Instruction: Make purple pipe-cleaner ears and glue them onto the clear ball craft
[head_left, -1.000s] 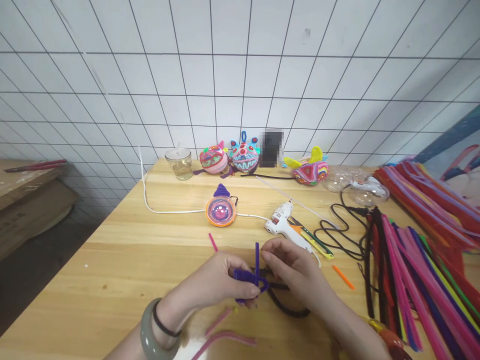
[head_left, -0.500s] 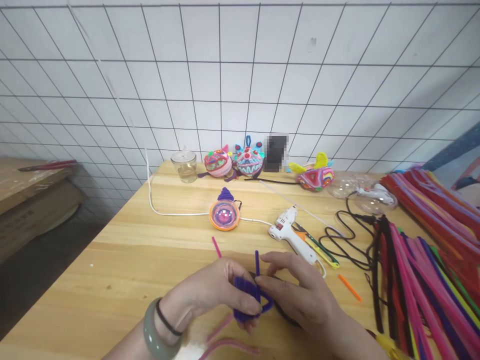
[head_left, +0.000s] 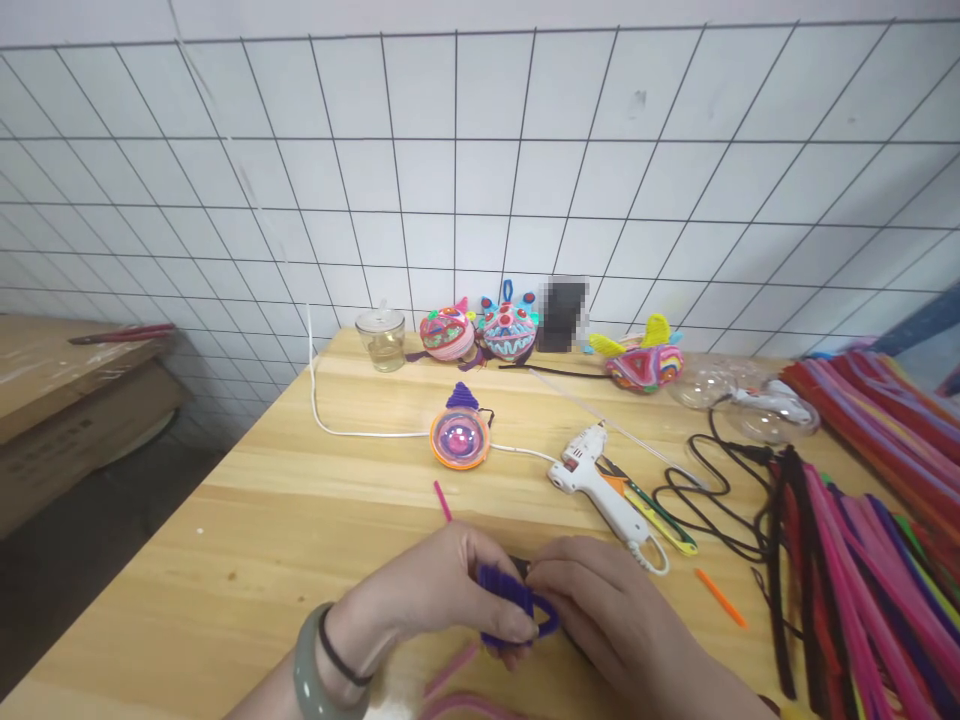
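My left hand point(head_left: 439, 590) pinches a coiled purple pipe cleaner piece point(head_left: 510, 600) low over the wooden table point(head_left: 285, 520). My right hand point(head_left: 607, 620) grips the same purple piece from the right, fingers curled over its loop. A black pipe cleaner lies partly hidden under my right hand. Pink pipe cleaner pieces point(head_left: 450, 675) lie just below my hands at the table's near edge. A green bangle and a black band sit on my left wrist.
A white glue gun point(head_left: 600, 480) and scissors point(head_left: 652, 505) lie right of centre. An orange-rimmed round ornament point(head_left: 459, 438) sits mid-table. Finished colourful figures point(head_left: 487, 333), a glass jar point(head_left: 381, 340) and black cables point(head_left: 705, 480) stand farther back. Pipe cleaner bundles point(head_left: 862, 500) fill the right side.
The upright purple end has been bent down into the coil. Both hands have closed in on the piece, and the view has tilted upward slightly.
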